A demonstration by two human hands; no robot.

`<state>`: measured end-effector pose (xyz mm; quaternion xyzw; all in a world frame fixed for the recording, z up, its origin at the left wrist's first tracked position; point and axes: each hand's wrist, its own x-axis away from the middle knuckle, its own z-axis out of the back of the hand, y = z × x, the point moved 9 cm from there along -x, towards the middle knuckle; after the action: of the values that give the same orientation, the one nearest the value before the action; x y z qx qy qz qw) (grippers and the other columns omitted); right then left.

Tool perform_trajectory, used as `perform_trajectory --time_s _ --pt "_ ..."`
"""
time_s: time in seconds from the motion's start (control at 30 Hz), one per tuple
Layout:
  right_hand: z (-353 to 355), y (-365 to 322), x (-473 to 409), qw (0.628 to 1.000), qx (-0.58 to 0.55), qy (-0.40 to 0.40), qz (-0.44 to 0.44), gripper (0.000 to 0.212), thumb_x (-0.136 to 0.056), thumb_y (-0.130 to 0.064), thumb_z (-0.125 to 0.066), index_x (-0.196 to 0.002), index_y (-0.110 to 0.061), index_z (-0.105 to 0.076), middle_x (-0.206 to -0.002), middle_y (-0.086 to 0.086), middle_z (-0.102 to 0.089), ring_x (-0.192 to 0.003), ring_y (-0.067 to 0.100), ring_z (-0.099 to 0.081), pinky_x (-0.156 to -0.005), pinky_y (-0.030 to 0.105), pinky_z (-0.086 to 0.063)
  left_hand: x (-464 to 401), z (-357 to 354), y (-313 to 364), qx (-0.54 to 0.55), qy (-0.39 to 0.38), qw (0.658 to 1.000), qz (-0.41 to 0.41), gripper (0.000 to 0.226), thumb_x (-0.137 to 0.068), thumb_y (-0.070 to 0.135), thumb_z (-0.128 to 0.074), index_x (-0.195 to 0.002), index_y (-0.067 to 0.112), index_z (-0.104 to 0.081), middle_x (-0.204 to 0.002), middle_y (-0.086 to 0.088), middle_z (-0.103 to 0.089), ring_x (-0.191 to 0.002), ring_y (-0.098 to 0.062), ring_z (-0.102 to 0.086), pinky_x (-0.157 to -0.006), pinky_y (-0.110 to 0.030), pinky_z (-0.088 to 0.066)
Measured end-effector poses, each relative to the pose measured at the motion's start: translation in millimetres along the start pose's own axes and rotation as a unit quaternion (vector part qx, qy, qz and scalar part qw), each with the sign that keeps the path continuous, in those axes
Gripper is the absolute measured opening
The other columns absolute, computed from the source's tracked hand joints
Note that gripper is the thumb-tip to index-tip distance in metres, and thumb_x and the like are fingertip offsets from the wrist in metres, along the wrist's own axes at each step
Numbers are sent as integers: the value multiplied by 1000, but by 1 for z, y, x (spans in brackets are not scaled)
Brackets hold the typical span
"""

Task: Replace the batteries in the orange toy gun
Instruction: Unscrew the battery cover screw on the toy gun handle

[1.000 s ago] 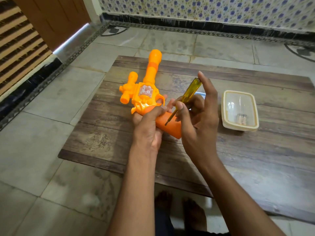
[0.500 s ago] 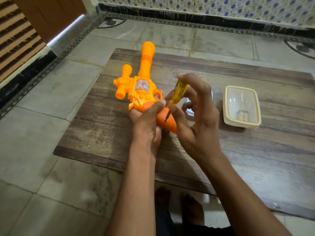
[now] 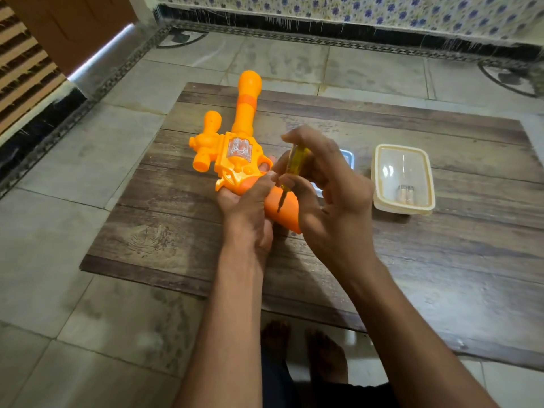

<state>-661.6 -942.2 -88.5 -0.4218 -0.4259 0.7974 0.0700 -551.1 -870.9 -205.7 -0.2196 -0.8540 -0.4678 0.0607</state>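
Your right hand (image 3: 329, 201) had its fingers curled round the yellow-handled screwdriver (image 3: 295, 164), thumb and fingertips pinching the clear handle, with the dark shaft angled down so its tip met the grip of the orange toy gun (image 3: 235, 154). Your left hand (image 3: 247, 207) was wrapped about that same grip from below, thumb laid over the top just beside the shaft, steadying the toy.

By the look of it you were working a screw on the battery cover in the grip; the screw itself was too small to make out. To do this well, you needed the shaft in line with the screw rather than leaning, firm downward pressure while you turned, and the left thumb clear of the tip in case it slipped. A slip could have scored the plastic or jabbed that thumb.

The gun lay on its side on the wooden board (image 3: 176, 245), barrel pointing away from you, grip toward you and between both hands. Outward to your right, well apart from the fingers, stood a cream plastic container (image 3: 379, 201) with what looked like two batteries (image 3: 406, 194) inside. A small bluish tray (image 3: 347, 156) peeked out behind your right hand; its contents were hidden.
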Motion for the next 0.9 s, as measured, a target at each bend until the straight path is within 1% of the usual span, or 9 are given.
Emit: perform_trajectory --time_s 0.13,0.27,0.4,0.43,0.5,0.57,0.7,0.83,0.9 --pt "-1 10 -1 999 -40 -7 -19 45 -87 23 -57 -129 6 -58 -110 11 -68 -96 25 -72 -87 46 -59 0 2 -1 7 -1 1000 0 40 -86 -21 -61 -99 17 -63 -91 -9 -73 -79 -23 -72 -67 -39 -63" --pt "-7 8 1 997 -68 -35 -27 52 -80 31 -52 -124 4 -59 -107 6 -64 -97 29 -68 -83 51 -57 -6 10 -1 17 18 1000 -10 42 -68 -10 -73 -100 15 -66 -98 -14 -72 -88 -30 -70 -80 -47 -61" --pt "-10 11 4 993 -101 -46 -29 39 -88 24 -56 -123 8 -57 -111 10 -62 -101 34 -67 -82 55 -56 -8 17 0 9 22 1000 -4 37 -85 -19 -65 -101 15 -66 -102 -18 -71 -84 -28 -71 -77 -45 -61" --pt "-8 11 3 994 -96 -34 -28 32 -92 15 -61 -122 7 -58 -111 11 -61 -101 35 -68 -82 53 -57 -9 18 0 9 17 1000 -3 36 -86 -19 -64 -100 14 -67 -105 -20 -71 -81 -26 -71 -80 -47 -60" --pt "-1 11 -1 998 -55 6 -27 25 -94 2 -70 -118 4 -63 -109 10 -58 -95 26 -66 -80 37 -59 -9 17 2 7 3 1000 -5 31 -86 -19 -65 -103 6 -67 -110 -25 -69 -76 -23 -72 -84 -48 -60" --pt "4 10 -4 999 -20 33 -17 24 -91 5 -72 -115 3 -67 -105 9 -58 -89 17 -63 -77 25 -55 -10 18 2 -1 -1 1000 -6 30 -86 -19 -64 -108 2 -65 -111 -26 -68 -73 -21 -72 -81 -44 -61" --pt "3 15 -4 999 -31 26 -13 35 -89 23 -60 -120 6 -66 -106 5 -66 -93 30 -73 -80 41 -61 -8 17 2 -2 19 1000 -6 31 -85 -18 -66 -95 11 -68 -96 -14 -73 -67 -15 -72 -73 -38 -61" --pt "-3 8 -5 1000 -25 4 6 45 -86 28 -54 -126 8 -64 -109 13 -70 -96 30 -72 -86 36 -61 -3 11 2 4 13 1000 -14 39 -86 -22 -61 -90 17 -65 -75 1 -76 -63 -11 -73 -65 -33 -62" --pt "-9 3 -5 999 -39 -22 8 50 -84 28 -52 -127 6 -64 -107 15 -68 -95 32 -71 -85 43 -60 -3 8 -1 -5 13 1000 -11 38 -87 -23 -57 -92 15 -63 -68 4 -75 -61 -8 -73 -57 -29 -62"
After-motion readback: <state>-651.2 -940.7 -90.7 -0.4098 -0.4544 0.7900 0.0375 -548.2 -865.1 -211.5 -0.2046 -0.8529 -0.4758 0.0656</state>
